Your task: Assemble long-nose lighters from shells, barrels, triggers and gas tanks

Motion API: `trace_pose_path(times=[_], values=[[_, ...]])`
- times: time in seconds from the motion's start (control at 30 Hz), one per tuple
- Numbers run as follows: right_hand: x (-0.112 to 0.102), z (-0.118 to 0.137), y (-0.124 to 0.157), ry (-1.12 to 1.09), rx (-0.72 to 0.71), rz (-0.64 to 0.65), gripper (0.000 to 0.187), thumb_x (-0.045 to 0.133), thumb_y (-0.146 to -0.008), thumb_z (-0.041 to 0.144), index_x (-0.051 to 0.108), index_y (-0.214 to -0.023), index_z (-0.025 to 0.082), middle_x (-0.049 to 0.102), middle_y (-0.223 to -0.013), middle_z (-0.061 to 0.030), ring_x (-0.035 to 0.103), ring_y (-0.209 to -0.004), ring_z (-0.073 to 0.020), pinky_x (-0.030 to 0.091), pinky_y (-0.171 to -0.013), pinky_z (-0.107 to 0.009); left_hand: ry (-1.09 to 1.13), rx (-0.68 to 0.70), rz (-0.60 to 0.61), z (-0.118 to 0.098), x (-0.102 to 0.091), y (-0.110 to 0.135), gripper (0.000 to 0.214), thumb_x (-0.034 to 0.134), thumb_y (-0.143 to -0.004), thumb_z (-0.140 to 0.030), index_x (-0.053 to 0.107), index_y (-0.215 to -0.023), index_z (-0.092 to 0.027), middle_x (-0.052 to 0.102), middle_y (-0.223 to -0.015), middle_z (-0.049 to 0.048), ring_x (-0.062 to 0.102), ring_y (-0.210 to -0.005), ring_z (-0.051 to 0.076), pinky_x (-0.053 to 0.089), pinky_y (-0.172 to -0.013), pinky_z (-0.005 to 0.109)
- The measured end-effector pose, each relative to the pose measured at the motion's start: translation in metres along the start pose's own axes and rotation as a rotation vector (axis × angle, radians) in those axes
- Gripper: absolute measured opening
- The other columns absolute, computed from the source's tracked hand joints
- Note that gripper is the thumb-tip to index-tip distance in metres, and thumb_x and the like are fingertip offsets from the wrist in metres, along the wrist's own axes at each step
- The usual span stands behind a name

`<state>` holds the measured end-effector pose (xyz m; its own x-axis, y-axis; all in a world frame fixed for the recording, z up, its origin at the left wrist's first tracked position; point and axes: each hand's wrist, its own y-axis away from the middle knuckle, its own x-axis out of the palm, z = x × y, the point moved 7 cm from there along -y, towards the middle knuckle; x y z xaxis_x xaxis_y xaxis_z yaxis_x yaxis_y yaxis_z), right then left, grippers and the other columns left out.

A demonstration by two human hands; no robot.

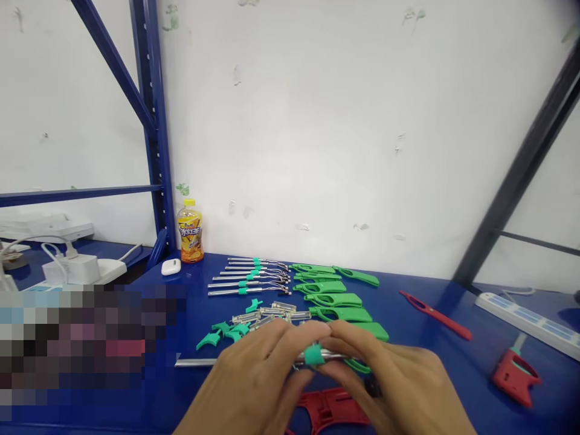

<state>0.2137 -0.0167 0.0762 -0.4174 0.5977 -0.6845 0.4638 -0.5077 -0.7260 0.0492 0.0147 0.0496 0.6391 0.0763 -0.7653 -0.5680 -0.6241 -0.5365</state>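
Observation:
My left hand (pixel 256 368) is closed around a thin metal lighter tube (pixel 196 362), whose bare end sticks out to the left. From the other side, my right hand (pixel 403 368) pinches the same tube near its teal collar (pixel 314 355). The fingertips of both hands almost meet above this collar. A small black part (pixel 372 385) shows below my right fingers; whether they grip it I cannot tell. Under the hands lies a red lighter shell half (pixel 333 408), partly hidden. Loose teal triggers (pixel 209 340) and clear fuel tanks (pixel 284 307) lie just beyond.
Several metal tubes with wires (pixel 235 292) lie in a row at the back, beside green shell halves (pixel 339 314). To the right are a red shell half (pixel 437 314), a red lighter body (pixel 516 376) and a power strip (pixel 532 320). A drink bottle (pixel 190 232) stands back left.

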Motion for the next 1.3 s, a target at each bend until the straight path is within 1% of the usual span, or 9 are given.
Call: trace_pose_path(times=[0.13, 0.27, 0.37, 0.47, 0.57, 0.87, 0.93, 1.1, 1.3], values=[[0.008, 0.002, 0.001, -0.024, 0.015, 0.058, 0.031, 0.053, -0.114, 0.047, 0.065, -0.136, 0.029, 0.087, -0.107, 0.0034, 0.085, -0.076, -0.0139, 0.065, -0.067, -0.017, -0.045, -0.049, 0.051, 0.01, -0.008, -0.001, 0.059, 0.046, -0.105, -0.013, 0.047, -0.156, -0.042, 0.068, -0.138, 0.002, 0.072, -0.113, 0.022, 0.06, -0.094, 0.029], [-0.004, -0.004, 0.002, 0.083, 0.046, 0.032, 0.04, 0.05, -0.114, 0.049, 0.062, -0.145, 0.026, 0.084, -0.124, -0.0019, 0.085, -0.079, -0.0158, 0.067, -0.068, -0.021, -0.066, -0.089, 0.071, 0.017, -0.014, -0.002, 0.049, 0.04, -0.109, -0.016, 0.058, -0.149, -0.038, 0.066, -0.128, 0.0054, 0.072, -0.1, 0.02, 0.061, -0.087, 0.03], [-0.014, -0.009, 0.0, 0.113, 0.065, -0.013, 0.035, 0.045, -0.117, 0.042, 0.072, -0.131, 0.024, 0.085, -0.117, -0.003, 0.085, -0.08, -0.0157, 0.066, -0.068, -0.02, -0.04, -0.077, 0.021, 0.014, -0.017, -0.002, 0.041, 0.045, -0.11, -0.021, 0.061, -0.143, -0.038, 0.064, -0.128, 0.0044, 0.072, -0.095, 0.018, 0.062, -0.086, 0.03], [-0.012, -0.008, -0.003, 0.052, 0.039, 0.033, 0.036, 0.044, -0.118, 0.04, 0.077, -0.119, 0.025, 0.087, -0.104, -0.0027, 0.083, -0.074, -0.0146, 0.064, -0.067, -0.019, -0.032, -0.038, -0.046, 0.007, -0.016, -0.002, 0.038, 0.057, -0.106, -0.02, 0.062, -0.137, -0.04, 0.064, -0.125, 0.0009, 0.072, -0.093, 0.017, 0.062, -0.084, 0.028], [-0.01, -0.005, -0.004, -0.042, 0.032, 0.078, 0.033, 0.047, -0.117, 0.039, 0.077, -0.115, 0.026, 0.085, -0.096, -0.0016, 0.081, -0.071, -0.0138, 0.063, -0.069, -0.019, -0.03, -0.017, -0.084, 0.003, -0.012, -0.002, 0.034, 0.06, -0.104, -0.018, 0.065, -0.13, -0.039, 0.064, -0.12, -0.0005, 0.072, -0.091, 0.016, 0.062, -0.081, 0.025], [-0.013, -0.004, -0.002, -0.177, 0.016, 0.079, 0.022, 0.052, -0.116, 0.035, 0.071, -0.112, 0.026, 0.082, -0.094, 0.0039, 0.079, -0.073, -0.0123, 0.058, -0.068, -0.021, 0.038, -0.021, 0.013, 0.001, -0.009, -0.004, 0.029, 0.045, -0.104, -0.009, 0.066, -0.112, -0.027, 0.063, -0.113, 0.003, 0.069, -0.084, 0.012, 0.058, -0.077, 0.018], [-0.017, -0.006, -0.003, -0.178, 0.0, 0.058, 0.019, 0.054, -0.115, 0.032, 0.071, -0.113, 0.025, 0.083, -0.097, 0.0037, 0.08, -0.076, -0.012, 0.058, -0.07, -0.02, 0.058, -0.009, 0.045, 0.003, -0.009, -0.004, 0.031, 0.044, -0.103, -0.008, 0.067, -0.114, -0.027, 0.065, -0.111, 0.0031, 0.07, -0.086, 0.012, 0.058, -0.079, 0.016], [-0.024, -0.008, -0.003, -0.159, -0.016, 0.0, 0.016, 0.056, -0.115, 0.03, 0.071, -0.114, 0.025, 0.085, -0.102, 0.0032, 0.081, -0.08, -0.0117, 0.059, -0.072, -0.019, -0.014, 0.034, 0.076, 0.004, -0.015, -0.003, 0.05, 0.049, -0.099, -0.009, 0.064, -0.137, -0.038, 0.073, -0.115, 0.0012, 0.073, -0.094, 0.018, 0.061, -0.084, 0.021], [-0.02, -0.008, -0.002, -0.135, -0.021, -0.007, 0.017, 0.056, -0.114, 0.029, 0.072, -0.116, 0.023, 0.085, -0.101, 0.0018, 0.081, -0.079, -0.0136, 0.059, -0.071, -0.022, -0.111, 0.057, 0.067, -0.004, -0.02, 0.0, 0.046, 0.048, -0.104, -0.018, 0.062, -0.143, -0.038, 0.074, -0.122, 0.0016, 0.074, -0.104, 0.022, 0.062, -0.089, 0.025]])
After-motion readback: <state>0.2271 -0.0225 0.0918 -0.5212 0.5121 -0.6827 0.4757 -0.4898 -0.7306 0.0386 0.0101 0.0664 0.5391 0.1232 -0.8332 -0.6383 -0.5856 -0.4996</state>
